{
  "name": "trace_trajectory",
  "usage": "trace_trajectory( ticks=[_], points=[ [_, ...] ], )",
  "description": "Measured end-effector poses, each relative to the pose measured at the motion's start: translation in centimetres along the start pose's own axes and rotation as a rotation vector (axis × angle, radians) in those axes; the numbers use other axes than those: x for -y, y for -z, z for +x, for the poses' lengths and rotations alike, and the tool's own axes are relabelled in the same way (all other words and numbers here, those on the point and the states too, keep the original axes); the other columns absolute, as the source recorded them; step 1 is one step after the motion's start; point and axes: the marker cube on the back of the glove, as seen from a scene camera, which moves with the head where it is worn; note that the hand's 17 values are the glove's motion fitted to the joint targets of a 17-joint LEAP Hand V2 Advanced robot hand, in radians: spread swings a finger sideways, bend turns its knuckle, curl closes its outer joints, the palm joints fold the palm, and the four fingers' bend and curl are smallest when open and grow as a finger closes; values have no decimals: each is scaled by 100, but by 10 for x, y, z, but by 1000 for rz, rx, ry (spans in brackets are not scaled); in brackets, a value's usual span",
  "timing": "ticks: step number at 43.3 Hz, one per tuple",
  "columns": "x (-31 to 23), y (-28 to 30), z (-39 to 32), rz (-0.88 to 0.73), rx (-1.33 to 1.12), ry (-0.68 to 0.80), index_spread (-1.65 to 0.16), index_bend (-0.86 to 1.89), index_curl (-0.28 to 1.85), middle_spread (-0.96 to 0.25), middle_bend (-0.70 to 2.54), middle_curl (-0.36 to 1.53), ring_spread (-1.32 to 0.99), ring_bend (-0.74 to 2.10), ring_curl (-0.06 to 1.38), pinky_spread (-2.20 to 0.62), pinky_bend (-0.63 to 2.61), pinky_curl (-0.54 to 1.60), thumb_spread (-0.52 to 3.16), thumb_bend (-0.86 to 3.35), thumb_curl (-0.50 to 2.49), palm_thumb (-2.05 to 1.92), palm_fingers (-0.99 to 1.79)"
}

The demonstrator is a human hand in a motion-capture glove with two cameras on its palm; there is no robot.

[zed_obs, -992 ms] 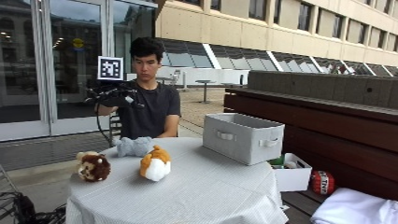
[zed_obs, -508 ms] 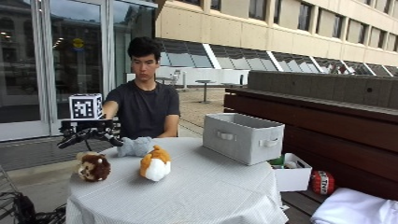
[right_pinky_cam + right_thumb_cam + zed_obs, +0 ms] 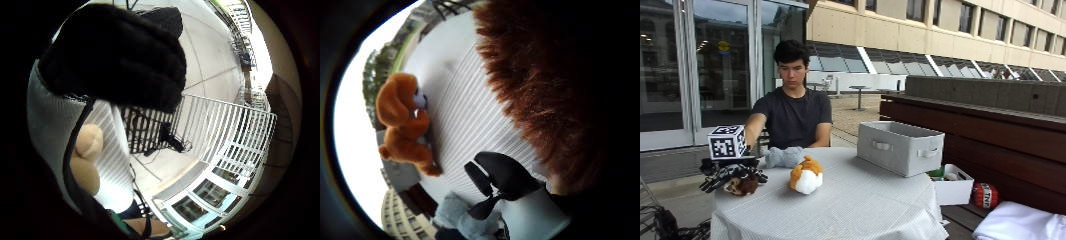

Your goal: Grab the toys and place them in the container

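Outside view: the grey container (image 3: 899, 147) sits empty-looking toward the table's (image 3: 859, 210) right edge; the orange-and-white toy (image 3: 806, 176) and grey toy (image 3: 784, 156) lie near the middle. The gloved right hand (image 3: 730, 175) has dropped from chest height onto the brown toy (image 3: 742, 186) at the left edge, fingers spread over it, not yet visibly gripping
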Motion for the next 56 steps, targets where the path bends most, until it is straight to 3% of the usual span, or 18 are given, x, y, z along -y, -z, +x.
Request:
trace_trajectory(
  ticks=[8, 18, 20, 22, 26, 28, 41, 46, 47, 51, 56],
  points=[
    [5, -2, 0, -21, 52, -2, -34, 9, 7, -5, 24, 25, -7, 47, 40, 3, 117, 40, 115, 28, 37, 62, 2],
    [-3, 13, -1, 60, -38, -37, -40, 54, 23, -18, 36, 32, -33, 50, 39, -14, 90, 30, 126, 53, 50, 94, 48],
    [-2, 18, -2, 97, -52, -44, -39, 60, 25, -24, 39, 33, -39, 57, 40, -22, 89, 29, 119, 53, 52, 96, 72],
    [0, 24, -1, 117, -45, -59, -39, 61, 26, -27, 38, 33, -43, 56, 38, -25, 87, 27, 116, 53, 54, 98, 73],
    [-4, 37, 5, 94, 13, -85, -38, 54, 26, -31, 33, 33, -49, 78, 43, -37, 87, 28, 94, 40, 57, 88, 98],
    [-7, 46, 6, 78, 34, -94, -37, 45, 25, -33, 30, 33, -50, 93, 47, -42, 90, 30, 100, 42, 56, 89, 112],
    [-37, 151, -39, 97, 37, 4, -38, 16, 22, -38, 37, 39, -45, 102, 50, -45, 88, 33, 92, 31, 62, 76, 108],
    [-63, 211, -61, 122, -10, 320, -38, 15, 21, -39, 31, 39, -45, 102, 49, -46, 88, 34, 89, 30, 65, 76, 106],
    [-68, 221, -67, 125, -15, 323, -38, 15, 21, -40, 30, 39, -45, 102, 49, -46, 89, 34, 89, 30, 66, 76, 105],
    [-81, 258, -106, 219, -14, 85, -38, 13, 19, -40, 28, 40, -45, 102, 48, -46, 89, 34, 87, 29, 69, 76, 104],
    [-103, 302, -152, 276, -43, 46, -38, 13, 18, -40, 25, 41, -45, 102, 47, -46, 89, 35, 86, 28, 72, 76, 105]
  ],
)
